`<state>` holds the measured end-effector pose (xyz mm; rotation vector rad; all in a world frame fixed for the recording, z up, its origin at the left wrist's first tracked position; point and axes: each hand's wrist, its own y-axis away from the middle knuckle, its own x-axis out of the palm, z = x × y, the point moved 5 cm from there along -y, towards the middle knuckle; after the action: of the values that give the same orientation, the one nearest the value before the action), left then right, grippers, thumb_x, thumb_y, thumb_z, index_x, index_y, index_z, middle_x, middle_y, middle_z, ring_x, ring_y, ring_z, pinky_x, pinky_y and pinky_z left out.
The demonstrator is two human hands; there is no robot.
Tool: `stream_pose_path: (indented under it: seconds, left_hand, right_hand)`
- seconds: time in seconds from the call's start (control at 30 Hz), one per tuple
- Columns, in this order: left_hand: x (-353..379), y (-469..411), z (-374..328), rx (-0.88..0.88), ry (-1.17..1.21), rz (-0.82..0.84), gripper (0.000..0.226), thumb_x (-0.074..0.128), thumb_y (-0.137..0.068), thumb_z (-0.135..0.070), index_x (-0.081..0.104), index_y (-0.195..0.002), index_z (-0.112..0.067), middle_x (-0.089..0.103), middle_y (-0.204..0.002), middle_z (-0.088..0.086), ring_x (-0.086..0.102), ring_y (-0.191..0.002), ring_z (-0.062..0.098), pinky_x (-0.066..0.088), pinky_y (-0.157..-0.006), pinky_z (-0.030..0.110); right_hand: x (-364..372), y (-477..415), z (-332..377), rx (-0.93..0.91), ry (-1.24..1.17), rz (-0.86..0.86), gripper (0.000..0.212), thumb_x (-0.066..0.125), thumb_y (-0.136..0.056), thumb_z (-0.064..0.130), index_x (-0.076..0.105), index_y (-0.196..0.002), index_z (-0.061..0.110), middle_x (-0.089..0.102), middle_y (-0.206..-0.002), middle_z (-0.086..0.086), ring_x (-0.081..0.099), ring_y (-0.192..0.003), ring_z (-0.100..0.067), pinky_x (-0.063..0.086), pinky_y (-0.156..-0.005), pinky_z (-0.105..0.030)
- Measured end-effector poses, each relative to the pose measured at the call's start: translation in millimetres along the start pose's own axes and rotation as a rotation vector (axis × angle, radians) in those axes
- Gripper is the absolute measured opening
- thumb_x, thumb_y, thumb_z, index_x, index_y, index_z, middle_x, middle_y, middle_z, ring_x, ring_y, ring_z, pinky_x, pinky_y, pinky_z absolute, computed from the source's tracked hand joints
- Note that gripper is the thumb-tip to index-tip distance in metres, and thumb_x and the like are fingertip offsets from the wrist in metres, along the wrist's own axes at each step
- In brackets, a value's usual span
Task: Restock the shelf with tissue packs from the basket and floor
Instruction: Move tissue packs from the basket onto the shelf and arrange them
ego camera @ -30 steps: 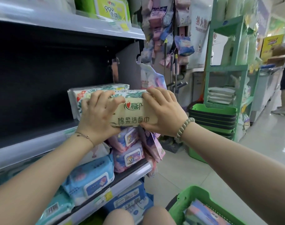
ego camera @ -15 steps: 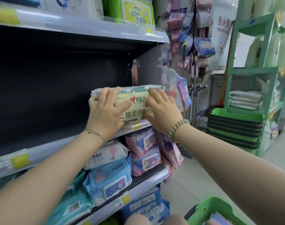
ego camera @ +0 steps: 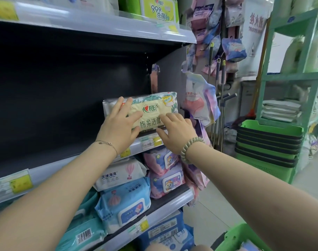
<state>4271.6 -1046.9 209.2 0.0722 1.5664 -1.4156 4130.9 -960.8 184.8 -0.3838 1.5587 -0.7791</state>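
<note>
Head | left hand [ego camera: 118, 130], right hand [ego camera: 177, 135] touch tissue pack [ego camera: 154, 108] | on shelf [ego camera: 64, 164]

Green rack [ego camera: 290, 77] R, basket stack [ego camera: 268, 140] below, pale tile floor [ego camera: 218, 205].

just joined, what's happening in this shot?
A person is shelving a beige tissue pack. It sits at the right end of the middle shelf, with the left hand flat on its front and the right hand touching its lower right corner. A green basket sits at lower right.
</note>
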Motion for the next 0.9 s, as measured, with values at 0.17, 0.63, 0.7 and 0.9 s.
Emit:
stream_pose_path:
  seconds: [0.17, 0.63, 0.7, 0.9]
  left_hand:
    - [-3.6, -3.0, -14.5, -0.038, -0.098, 0.074, 0.039, 0.049, -0.091, -0.039, 0.050, -0.130, -0.033, 0.017, -0.159, 0.000, 0.007, -0.147, 0.022, 0.029, -0.107, 0.049]
    - [2.1, 6.2, -87.0, 0.260, -0.127, -0.100, 0.029, 0.049, -0.069, -0.031, 0.064, -0.088, -0.015, 0.062, -0.103, 0.006, 0.053, -0.099, 0.029, 0.041, -0.071, 0.039]
    - [12.9, 7.5, -99.2, 0.268, -0.119, -0.048, 0.029, 0.047, -0.068, -0.032, 0.062, -0.087, -0.017, 0.061, -0.095, 0.003, 0.056, -0.089, 0.028, 0.040, -0.069, 0.037]
    - [50.9, 13.4, -141.5, 0.283, -0.031, 0.095, 0.032, 0.057, -0.064, -0.033, 0.062, -0.092, -0.018, 0.060, -0.085, 0.002, 0.058, -0.078, 0.028, 0.042, -0.064, 0.037]
  right_hand:
    - [1.6, 5.2, -8.7, 0.025, -0.058, 0.092, 0.052, 0.036, -0.096, 0.047, 0.031, -0.142, 0.022, 0.038, -0.142, 0.006, 0.029, -0.132, -0.020, 0.028, -0.100, -0.042]
    - [-25.5, 33.9, -38.2, -0.022, 0.044, 0.010, 0.030, 0.049, -0.085, 0.032, 0.053, -0.110, 0.016, 0.053, -0.105, -0.001, 0.047, -0.099, -0.025, 0.035, -0.084, -0.037]
    - [-25.1, 42.8, -48.0, -0.025, 0.092, 0.012, 0.027, 0.050, -0.083, 0.030, 0.054, -0.105, 0.015, 0.054, -0.103, -0.002, 0.048, -0.097, -0.026, 0.035, -0.083, -0.037]
    - [-13.3, 81.7, -84.4, -0.009, 0.260, 0.051, 0.021, 0.058, -0.073, 0.030, 0.055, -0.086, 0.014, 0.057, -0.085, -0.004, 0.054, -0.080, -0.029, 0.037, -0.069, -0.036]
